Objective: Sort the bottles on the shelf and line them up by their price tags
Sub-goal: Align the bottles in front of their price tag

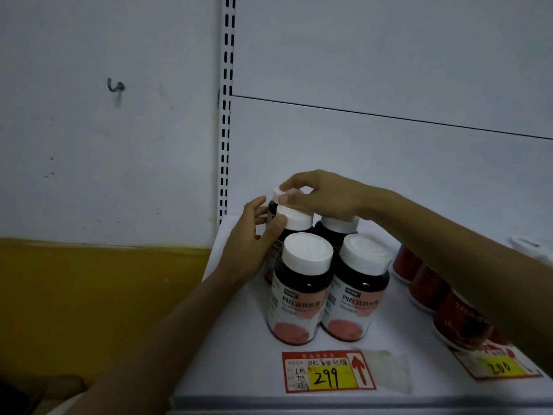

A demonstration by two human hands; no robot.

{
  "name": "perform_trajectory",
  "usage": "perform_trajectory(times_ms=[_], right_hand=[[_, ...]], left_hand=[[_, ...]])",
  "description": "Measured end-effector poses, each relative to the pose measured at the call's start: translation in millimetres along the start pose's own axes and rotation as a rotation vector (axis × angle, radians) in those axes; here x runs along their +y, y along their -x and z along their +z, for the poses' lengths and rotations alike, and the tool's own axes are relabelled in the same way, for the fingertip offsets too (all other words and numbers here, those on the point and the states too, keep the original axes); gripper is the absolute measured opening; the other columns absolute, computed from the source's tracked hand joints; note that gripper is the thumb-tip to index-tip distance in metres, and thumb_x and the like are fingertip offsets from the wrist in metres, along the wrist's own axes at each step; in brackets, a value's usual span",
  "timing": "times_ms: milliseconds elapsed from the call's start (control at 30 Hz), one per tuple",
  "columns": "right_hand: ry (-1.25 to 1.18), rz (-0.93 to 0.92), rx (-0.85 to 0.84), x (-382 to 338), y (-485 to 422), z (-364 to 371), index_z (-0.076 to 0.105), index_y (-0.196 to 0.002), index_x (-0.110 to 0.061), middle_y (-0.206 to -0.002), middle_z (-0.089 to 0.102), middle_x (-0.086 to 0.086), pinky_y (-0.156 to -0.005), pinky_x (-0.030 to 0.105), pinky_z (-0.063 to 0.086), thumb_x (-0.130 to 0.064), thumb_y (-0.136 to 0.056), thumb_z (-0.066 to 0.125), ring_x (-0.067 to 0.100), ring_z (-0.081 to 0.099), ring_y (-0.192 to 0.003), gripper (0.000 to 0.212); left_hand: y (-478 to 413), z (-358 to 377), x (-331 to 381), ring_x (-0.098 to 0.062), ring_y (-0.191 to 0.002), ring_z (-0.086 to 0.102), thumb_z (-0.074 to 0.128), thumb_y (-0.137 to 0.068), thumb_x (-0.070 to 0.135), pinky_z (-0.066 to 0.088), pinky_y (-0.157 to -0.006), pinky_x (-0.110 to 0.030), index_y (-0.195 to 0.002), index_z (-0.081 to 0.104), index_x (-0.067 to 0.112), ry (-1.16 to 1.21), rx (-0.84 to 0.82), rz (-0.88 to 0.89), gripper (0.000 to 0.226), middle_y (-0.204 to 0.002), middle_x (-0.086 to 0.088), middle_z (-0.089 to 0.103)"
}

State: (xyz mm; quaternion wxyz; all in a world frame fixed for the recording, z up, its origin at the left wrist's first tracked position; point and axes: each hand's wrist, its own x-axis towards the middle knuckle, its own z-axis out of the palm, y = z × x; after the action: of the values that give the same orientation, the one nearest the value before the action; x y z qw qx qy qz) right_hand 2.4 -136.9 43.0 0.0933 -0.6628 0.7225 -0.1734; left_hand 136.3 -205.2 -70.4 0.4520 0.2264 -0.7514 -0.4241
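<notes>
While the right grip (323,196), a bare hand reaching in from the right, pinches the smooth white cap of the rear bottle (276,193) between its curled thumb and fingertips, the left grip (254,244) clasps the middle bottle (294,218), with the thumb pressed to the cap's side and the fingers reaching round behind it.

Both bottles stand near the back left corner of the white shelf (239,354), part of a tight cluster of 5 alike. They are round, glossy dark bottles with flat white screw caps and pale labels bearing a pink disc. The dark walls hide what is inside. The front left bottle (302,295) and the front right bottle (357,295) stand side by side, touching. The back right bottle (339,226) sits behind them under the right wrist.

At the front edge, just before the cluster, lies a red-bordered paper price tag (327,372) with "299" handwritten on a yellow panel beside a red arrow. Toward the front right corner a second tag (498,365) reads "200". Behind it runs a row of 3 red containers (428,289), partly hidden by the right forearm.
</notes>
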Motion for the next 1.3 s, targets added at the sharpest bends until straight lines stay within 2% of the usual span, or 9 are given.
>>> perform_trajectory(times_ms=[367,533,733,800,967,1067,1133,1200,1300], right_hand=[[0.065,0.006,0.038,-11.2,19.8,-6.5,0.047,-0.135,-0.023,-0.139,0.049,0.001,-0.089,0.025,0.033,-0.048,-0.092,0.047,0.015,0.050,-0.118,0.050],[-0.589,0.094,0.464,1.2,62.3,-12.4,0.061,-0.114,-0.029,-0.110,0.062,-0.016,-0.073,0.016,0.039,-0.046,-0.090,0.053,-0.003,0.056,-0.099,0.031],[-1.167,0.381,0.599,20.4,99.1,35.1,0.056,-0.126,-0.026,-0.128,0.059,-0.003,-0.106,0.041,0.037,-0.050,-0.092,0.044,0.011,0.054,-0.114,0.043],[-1.341,0.433,0.496,18.9,104.4,54.0,0.055,-0.127,-0.028,-0.127,0.062,-0.003,-0.096,0.043,0.047,-0.055,-0.091,0.040,0.017,0.060,-0.110,0.047],[-1.473,0.367,0.431,17.1,108.5,67.8,0.065,-0.106,-0.033,-0.096,0.075,-0.007,-0.057,0.027,0.056,-0.062,-0.090,0.034,0.010,0.072,-0.082,0.045],[-1.462,0.351,0.424,17.5,106.4,70.0,0.073,-0.088,-0.034,-0.091,0.075,-0.006,-0.062,0.028,0.055,-0.058,-0.092,0.034,0.009,0.072,-0.080,0.046],[-1.462,0.348,0.440,17.0,105.4,69.9,0.075,-0.081,-0.035,-0.090,0.076,-0.006,-0.067,0.031,0.053,-0.057,-0.092,0.034,0.010,0.072,-0.081,0.048],[-1.475,0.346,0.468,20.1,105.9,71.3,0.071,-0.097,-0.031,-0.095,0.075,-0.005,-0.069,0.032,0.053,-0.058,-0.092,0.033,0.012,0.071,-0.086,0.046],[-1.503,0.317,0.470,21.5,107.7,73.7,0.063,-0.115,-0.028,-0.104,0.073,-0.003,-0.074,0.034,0.053,-0.058,-0.092,0.032,0.013,0.070,-0.092,0.049]], left_hand=[[5.8,0.1,8.7,-0.015,-0.120,0.048,0.041,-0.086,0.056,0.043,-0.094,-0.027,-0.139,0.032,0.017,0.043,-0.032,-0.041,0.066,-0.134,0.000,0.048],[7.4,2.4,25.3,-0.013,-0.137,0.026,0.011,-0.085,0.062,0.017,-0.114,-0.037,-0.146,0.021,0.024,0.202,-0.006,-0.245,0.072,-0.151,0.008,0.024],[19.4,9.8,38.9,0.004,-0.090,0.064,0.017,-0.092,0.059,0.050,-0.072,-0.014,-0.112,0.056,0.036,0.432,-0.134,-0.355,0.049,-0.099,0.022,0.068],[18.1,12.4,40.2,-0.006,-0.091,0.067,0.017,-0.091,0.061,0.052,-0.068,-0.020,-0.119,0.055,0.031,0.440,-0.168,-0.372,0.056,-0.101,0.006,0.072],[19.4,20.3,52.4,0.005,-0.055,0.064,0.007,-0.092,0.058,0.049,-0.046,-0.013,-0.082,0.045,0.037,0.517,-0.170,-0.338,0.045,-0.056,0.023,0.065],[19.3,19.2,50.4,0.002,-0.067,0.067,0.006,-0.090,0.062,0.053,-0.054,-0.017,-0.096,0.049,0.042,0.488,-0.150,-0.322,0.047,-0.074,0.023,0.069],[20.1,13.7,52.2,-0.007,-0.103,0.062,0.007,-0.085,0.068,0.053,-0.082,-0.028,-0.133,0.035,0.041,0.489,-0.111,-0.386,0.061,-0.122,0.017,0.059],[22.1,6.4,54.0,-0.017,-0.136,0.032,0.006,-0.080,0.074,0.029,-0.110,-0.046,-0.145,0.014,0.038,0.480,-0.038,-0.436,0.075,-0.153,0.011,0.024],[30.4,-1.8,54.1,-0.014,-0.143,0.010,0.003,-0.076,0.077,0.005,-0.115,-0.051,-0.145,0.016,0.036,0.433,0.070,-0.404,0.082,-0.156,0.011,0.010]])
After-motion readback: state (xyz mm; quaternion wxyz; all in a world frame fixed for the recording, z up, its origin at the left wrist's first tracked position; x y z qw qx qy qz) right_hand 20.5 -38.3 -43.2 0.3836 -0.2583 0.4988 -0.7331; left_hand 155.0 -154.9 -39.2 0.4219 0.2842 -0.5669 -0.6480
